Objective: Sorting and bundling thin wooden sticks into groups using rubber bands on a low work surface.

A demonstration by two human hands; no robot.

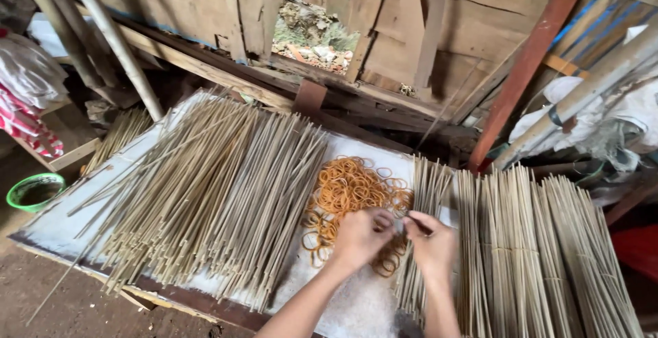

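My left hand [361, 236] rests over the near edge of a heap of orange rubber bands [348, 189] and pinches a band. My right hand [430, 241] is close beside it, fingers curled, holding the same stretched band at the end of a small bunch of thin bamboo sticks [423, 201]. A broad loose pile of long bamboo sticks [212, 187] lies to the left of the bands. Tied bundles of sticks [534, 249] lie in a row to the right.
Everything lies on a pale board [55, 225] set low above the dirt floor. A green bowl [34, 191] sits at far left. Wooden poles [113, 36], a plank wall and a red post [528, 57] stand behind.
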